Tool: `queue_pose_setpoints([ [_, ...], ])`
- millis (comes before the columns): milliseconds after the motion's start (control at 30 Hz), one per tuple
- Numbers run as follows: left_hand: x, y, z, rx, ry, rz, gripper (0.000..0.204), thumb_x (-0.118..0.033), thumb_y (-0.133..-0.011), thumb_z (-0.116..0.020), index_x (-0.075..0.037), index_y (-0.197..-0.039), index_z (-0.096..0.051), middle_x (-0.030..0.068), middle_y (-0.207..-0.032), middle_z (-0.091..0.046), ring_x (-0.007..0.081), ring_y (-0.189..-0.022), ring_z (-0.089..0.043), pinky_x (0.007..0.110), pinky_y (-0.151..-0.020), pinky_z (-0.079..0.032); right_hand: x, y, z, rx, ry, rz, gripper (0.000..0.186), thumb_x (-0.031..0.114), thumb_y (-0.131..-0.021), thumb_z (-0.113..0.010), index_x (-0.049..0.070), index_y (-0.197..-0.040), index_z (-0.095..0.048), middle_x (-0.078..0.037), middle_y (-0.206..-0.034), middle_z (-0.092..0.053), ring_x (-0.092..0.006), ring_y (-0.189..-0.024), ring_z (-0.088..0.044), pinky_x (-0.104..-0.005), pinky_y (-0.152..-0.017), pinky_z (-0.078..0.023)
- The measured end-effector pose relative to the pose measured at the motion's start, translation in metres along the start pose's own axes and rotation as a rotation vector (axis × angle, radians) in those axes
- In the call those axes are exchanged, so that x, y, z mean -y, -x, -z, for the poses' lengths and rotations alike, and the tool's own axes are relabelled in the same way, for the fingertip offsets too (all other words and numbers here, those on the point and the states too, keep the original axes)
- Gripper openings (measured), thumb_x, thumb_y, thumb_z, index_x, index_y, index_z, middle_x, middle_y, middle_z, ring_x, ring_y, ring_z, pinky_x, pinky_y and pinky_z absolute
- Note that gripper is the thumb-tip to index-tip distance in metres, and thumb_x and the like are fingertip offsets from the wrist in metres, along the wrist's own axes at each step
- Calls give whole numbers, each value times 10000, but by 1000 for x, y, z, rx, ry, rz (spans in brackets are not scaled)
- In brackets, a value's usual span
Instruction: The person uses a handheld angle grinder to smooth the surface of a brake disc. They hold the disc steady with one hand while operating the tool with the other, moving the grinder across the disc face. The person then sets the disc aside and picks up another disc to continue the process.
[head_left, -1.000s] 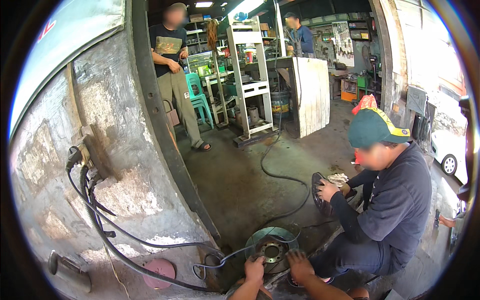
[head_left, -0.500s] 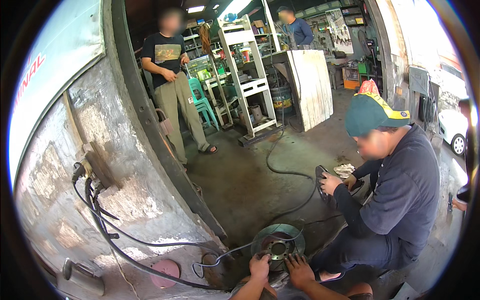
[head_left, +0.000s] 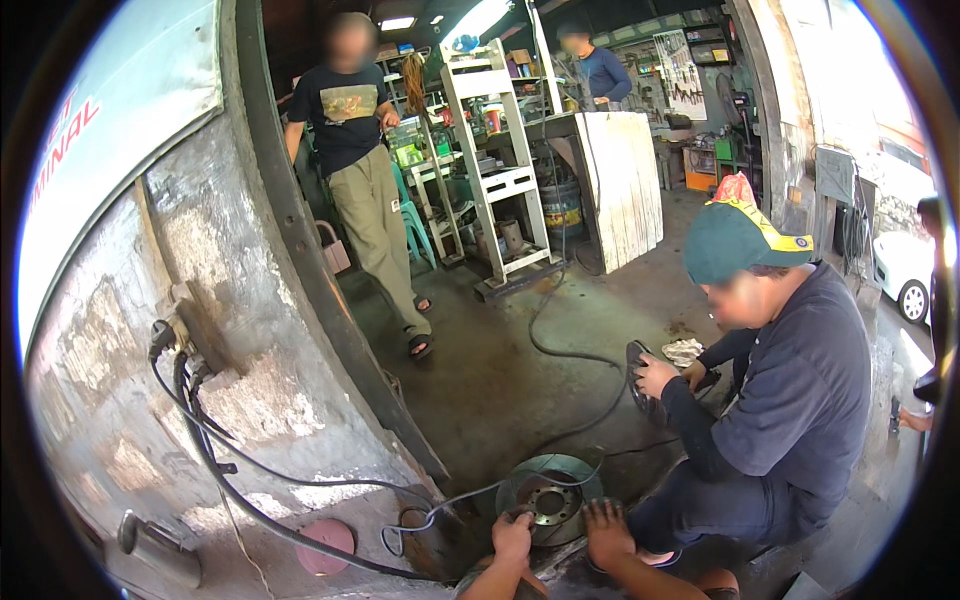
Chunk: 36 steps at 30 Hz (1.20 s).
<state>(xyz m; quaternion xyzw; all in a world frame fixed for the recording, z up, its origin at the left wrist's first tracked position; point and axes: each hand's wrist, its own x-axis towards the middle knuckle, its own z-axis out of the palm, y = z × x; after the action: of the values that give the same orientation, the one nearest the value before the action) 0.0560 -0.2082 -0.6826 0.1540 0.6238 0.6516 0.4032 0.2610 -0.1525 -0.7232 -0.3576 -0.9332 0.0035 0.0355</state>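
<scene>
A round metal brake disc (head_left: pixel 518 490) with a raised, holed centre lies low in front of me, near the bottom of the head view. My left hand (head_left: pixel 513 538) is closed at the disc's near left edge; what its fingers pinch is hidden. Flat on the near right edge rests my right hand (head_left: pixel 607 535), fingers spread. A thin cable (head_left: pixel 470 500) runs across the disc. To my right, a crouching co-worker (head_left: pixel 780 360) in a green cap holds a dark tool (head_left: pixel 640 375), its kind unclear.
A pink round disc (head_left: pixel 325 548) and a metal mug-like container (head_left: pixel 160 548) sit at lower left. Black cables (head_left: pixel 235 490) hang from a wall outlet. One person (head_left: pixel 355 160) stands in the doorway, another (head_left: pixel 603 75) behind a bench. A pale rag (head_left: pixel 683 351) lies beyond the co-worker's hands.
My right hand has slid rightward along the disc's edge. The person in the doorway has stepped nearer, one arm lowered toward the door frame. My left hand stays at the disc.
</scene>
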Motion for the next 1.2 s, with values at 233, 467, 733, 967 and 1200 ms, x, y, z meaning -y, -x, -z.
queue_pose_setpoints([
  [233,-6,3,-4,-5,69,30,180,-40,-951,-689,17,-1120,-715,92,-1035,-748,190,-921,-706,336,-824,-573,10,1,-1,-51,60,15,626,229,-1022,-513,76,-1624,-439,-158,-1728,-367,-373,-1557,-411,-560,-1287,-292],
  [467,-3,5,0,15,102,36,200,-56,-940,-710,11,-1128,-718,92,-1033,-752,189,-914,-707,337,-806,-573,24,15,0,99,-6,371,658,224,-1037,-448,105,-1677,-349,-145,-1767,-292,-379,-1608,-316,-559,-1306,-247],
  [733,10,-12,2,13,91,30,210,-61,-911,-724,15,-1107,-731,98,-1033,-758,209,-924,-707,364,-833,-559,25,8,9,131,104,301,638,257,-1052,-458,106,-1665,-368,-150,-1745,-334,-391,-1588,-351,-566,-1308,-244],
  [967,18,-24,-4,49,38,-145,223,-74,-905,-720,22,-1104,-745,103,-1011,-762,222,-934,-707,385,-875,-549,8,-12,8,69,103,133,652,266,-1052,-492,87,-1664,-360,-160,-1742,-336,-383,-1567,-384,-551,-1296,-272],
  [1200,58,-43,7,-93,-300,-148,577,-237,-936,-756,79,-1403,-636,233,-1396,-679,343,-1287,-632,420,-1103,-469,1,-14,15,50,87,188,675,272,-1049,-531,64,-1665,-349,-171,-1740,-331,-371,-1545,-417,-531,-1282,-306],
])
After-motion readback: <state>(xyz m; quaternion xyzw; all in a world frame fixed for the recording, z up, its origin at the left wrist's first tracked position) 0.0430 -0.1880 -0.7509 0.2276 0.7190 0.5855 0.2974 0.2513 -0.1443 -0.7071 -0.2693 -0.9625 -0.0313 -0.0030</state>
